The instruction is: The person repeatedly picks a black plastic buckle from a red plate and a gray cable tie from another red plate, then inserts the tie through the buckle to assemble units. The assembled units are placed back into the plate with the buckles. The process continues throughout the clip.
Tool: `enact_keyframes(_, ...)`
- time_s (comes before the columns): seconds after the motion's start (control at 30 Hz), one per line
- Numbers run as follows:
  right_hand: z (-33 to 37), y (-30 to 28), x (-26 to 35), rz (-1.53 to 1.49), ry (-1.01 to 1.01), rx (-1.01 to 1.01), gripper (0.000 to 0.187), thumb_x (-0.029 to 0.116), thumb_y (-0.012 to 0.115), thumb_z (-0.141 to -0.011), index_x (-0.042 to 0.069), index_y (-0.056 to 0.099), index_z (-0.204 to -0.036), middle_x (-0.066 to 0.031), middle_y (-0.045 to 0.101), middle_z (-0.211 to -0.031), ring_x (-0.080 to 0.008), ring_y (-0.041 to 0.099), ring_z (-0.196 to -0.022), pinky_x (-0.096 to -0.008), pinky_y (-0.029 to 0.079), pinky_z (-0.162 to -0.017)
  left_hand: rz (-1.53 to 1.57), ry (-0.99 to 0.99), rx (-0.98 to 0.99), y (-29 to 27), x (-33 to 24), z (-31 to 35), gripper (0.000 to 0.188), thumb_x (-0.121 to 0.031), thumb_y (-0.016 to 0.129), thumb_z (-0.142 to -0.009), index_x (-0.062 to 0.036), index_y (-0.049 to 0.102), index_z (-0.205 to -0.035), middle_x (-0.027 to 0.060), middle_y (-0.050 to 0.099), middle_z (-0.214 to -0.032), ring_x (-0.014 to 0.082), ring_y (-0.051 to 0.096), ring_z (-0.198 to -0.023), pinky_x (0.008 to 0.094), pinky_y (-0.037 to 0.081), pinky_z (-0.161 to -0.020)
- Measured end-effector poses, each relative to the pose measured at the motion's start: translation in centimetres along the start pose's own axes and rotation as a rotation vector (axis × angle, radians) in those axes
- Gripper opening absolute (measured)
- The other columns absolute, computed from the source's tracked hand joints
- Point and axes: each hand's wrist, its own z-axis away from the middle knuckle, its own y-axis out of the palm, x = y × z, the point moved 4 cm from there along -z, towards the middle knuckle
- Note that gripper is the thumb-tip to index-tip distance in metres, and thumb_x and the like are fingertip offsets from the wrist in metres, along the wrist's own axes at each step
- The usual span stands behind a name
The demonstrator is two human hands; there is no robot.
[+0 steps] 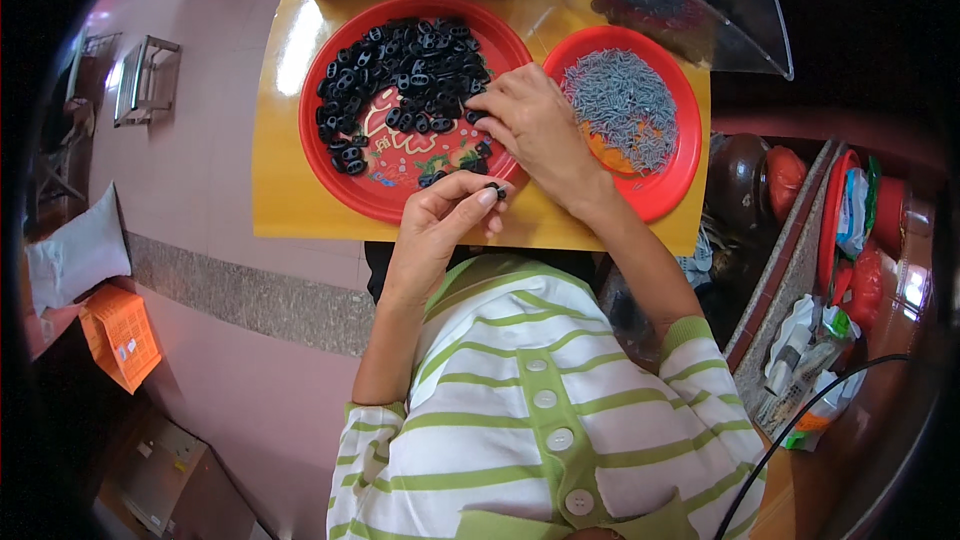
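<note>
On my yellow wooden counter (280, 180) sit a big round red plastic plate (345, 175) of small black plastic pieces (405, 65) and a smaller red plate (670, 185) of tiny grey bits (625, 105) by the right edge. My left hand (445, 220) pinches one black piece (497, 191) at the near edge. My right hand (535, 120) bends down, fingertips touching the black pile.

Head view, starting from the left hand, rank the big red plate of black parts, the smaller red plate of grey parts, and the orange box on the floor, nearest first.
1. Big red plate: just above the left hand, whose fingers pinch a small black part.
2. Smaller red plate: to the right, beyond the right hand.
3. Orange box: far left, down on the floor.
</note>
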Motion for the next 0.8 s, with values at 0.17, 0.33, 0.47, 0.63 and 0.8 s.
enact_keyframes(0.17, 0.3, 0.5, -0.1, 0.048, -0.035, -0.005, 0.015, 0.01, 0.066, -0.069, 0.008, 0.064, -0.084, -0.006, 0.057, -0.086, -0.0251, 0.052, -0.091, -0.0363, 0.044, -0.078, 0.012, 0.012, 0.013, 0.2, 0.1, -0.1, 0.018, -0.012, 0.055, -0.091, 0.0025, 0.062, -0.099, 0.0056, 0.061, -0.086, 0.0089, 0.056, -0.069, 0.0214, 0.046, -0.063)
enact_keyframes(0.33, 0.5, 1.2, -0.1, 0.096, -0.054, 0.034, 0.01, 0.012, 0.063, -0.073, 0.008, 0.061, -0.082, -0.0064, 0.056, -0.086, -0.026, 0.051, -0.091, -0.0387, 0.042, -0.078, 0.019, 0.014, 0.005, 0.1, 0.1, -0.1, 0.017, -0.01, 0.056, -0.09, 0.0022, 0.062, -0.099, 0.0045, 0.062, -0.086, 0.0086, 0.056, -0.071, 0.0224, 0.046, -0.063)
enact_keyframes(0.47, 0.2, -0.6, -0.5, -0.289, 0.125, -0.016, 0.009, 0.011, 0.062, -0.081, 0.005, 0.063, -0.087, -0.0071, 0.061, -0.084, -0.0208, 0.057, -0.078, -0.0335, 0.046, -0.071, 0.046, 0.003, -0.022, 0.1, -0.2, 0.0, 0.018, -0.011, 0.055, -0.091, 0.0024, 0.062, -0.1, 0.0057, 0.063, -0.086, 0.0088, 0.057, -0.07, 0.0214, 0.046, -0.063)
enact_keyframes(0.63, 1.9, -1.1, -0.2, -1.177, 0.584, 0.113, 0.018, 0.014, 0.059, -0.089, 0.0, 0.064, -0.1, -0.0015, 0.064, -0.082, -0.0058, 0.056, -0.065, -0.0196, 0.047, -0.059, 0.065, 0.13, -0.086, 0.3, -1.4, 0.1, 0.02, -0.012, 0.054, -0.092, 0.0027, 0.061, -0.103, 0.0082, 0.063, -0.087, 0.0098, 0.059, -0.071, 0.0206, 0.045, -0.062)
enact_keyframes(0.8, 2.6, -3.0, 0.6, -1.253, 0.607, 0.054, 0.021, 0.014, 0.06, -0.09, -0.001, 0.064, -0.104, -0.0009, 0.063, -0.084, -0.0037, 0.055, -0.068, -0.0181, 0.047, -0.063, 0.054, 0.184, -0.138, 1.0, -2.2, -0.6, 0.018, -0.011, 0.054, -0.092, 0.0025, 0.061, -0.102, 0.0085, 0.064, -0.086, 0.0107, 0.06, -0.07, 0.0215, 0.046, -0.061)
